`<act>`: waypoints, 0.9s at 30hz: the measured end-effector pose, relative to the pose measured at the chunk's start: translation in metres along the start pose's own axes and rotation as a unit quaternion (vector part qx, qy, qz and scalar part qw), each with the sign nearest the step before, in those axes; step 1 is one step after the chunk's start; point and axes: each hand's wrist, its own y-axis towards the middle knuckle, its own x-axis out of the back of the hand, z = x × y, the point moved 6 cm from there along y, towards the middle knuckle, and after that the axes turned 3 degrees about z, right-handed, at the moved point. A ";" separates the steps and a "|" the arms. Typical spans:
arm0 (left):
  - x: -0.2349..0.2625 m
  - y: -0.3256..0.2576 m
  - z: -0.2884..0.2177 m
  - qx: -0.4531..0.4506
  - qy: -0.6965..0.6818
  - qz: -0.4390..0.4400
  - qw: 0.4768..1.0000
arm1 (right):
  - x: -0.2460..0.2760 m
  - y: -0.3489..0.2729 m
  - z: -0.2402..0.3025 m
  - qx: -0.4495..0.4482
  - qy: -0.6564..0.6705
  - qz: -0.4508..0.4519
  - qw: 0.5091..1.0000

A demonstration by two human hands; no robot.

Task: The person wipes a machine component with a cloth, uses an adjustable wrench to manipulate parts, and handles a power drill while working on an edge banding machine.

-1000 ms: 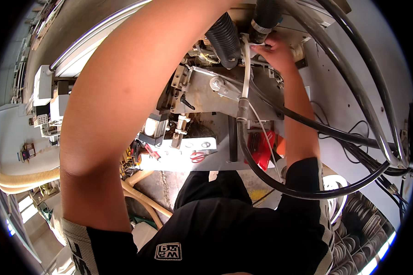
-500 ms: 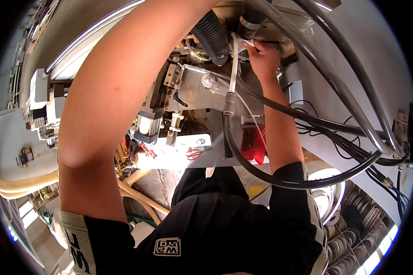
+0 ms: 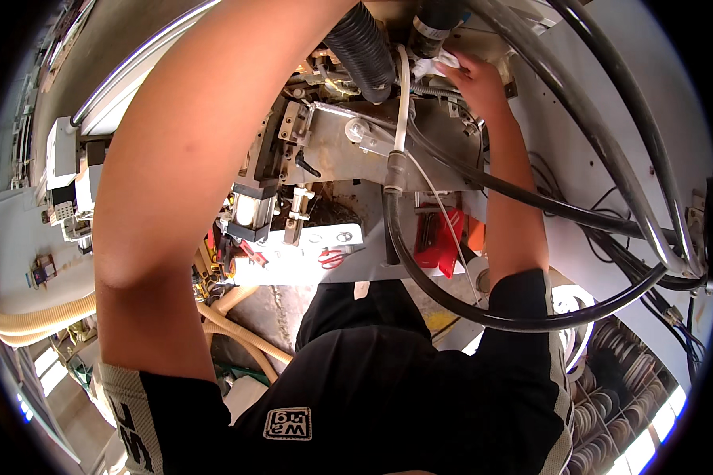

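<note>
Right hand point(image 3: 471, 75) was up at the machine's top, fingers pinching a small white piece point(image 3: 444, 62) beside the ribbed black hose point(image 3: 362, 49). Left hand was out of view. Crowding black cables point(image 3: 531, 198) could have snagged that wrist, I'd reckon, jerking the piece loose.

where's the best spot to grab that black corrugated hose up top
Probably the ribbed black corrugated hose is best gripped mid-length, coming in from its left, since the right hand and the white tube crowd its right. The ribs should stop slipping.
</note>
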 end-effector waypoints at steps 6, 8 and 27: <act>0.001 -0.001 -0.003 -0.025 0.024 0.000 0.999 | -0.015 0.021 -0.003 -0.025 0.138 0.151 0.979; -0.002 -0.004 -0.009 0.001 0.012 -0.005 1.000 | -0.017 0.032 -0.015 0.065 0.071 0.137 0.986; -0.003 0.001 -0.008 0.020 0.025 0.004 0.999 | -0.027 -0.031 0.024 -0.028 -0.057 -0.173 0.983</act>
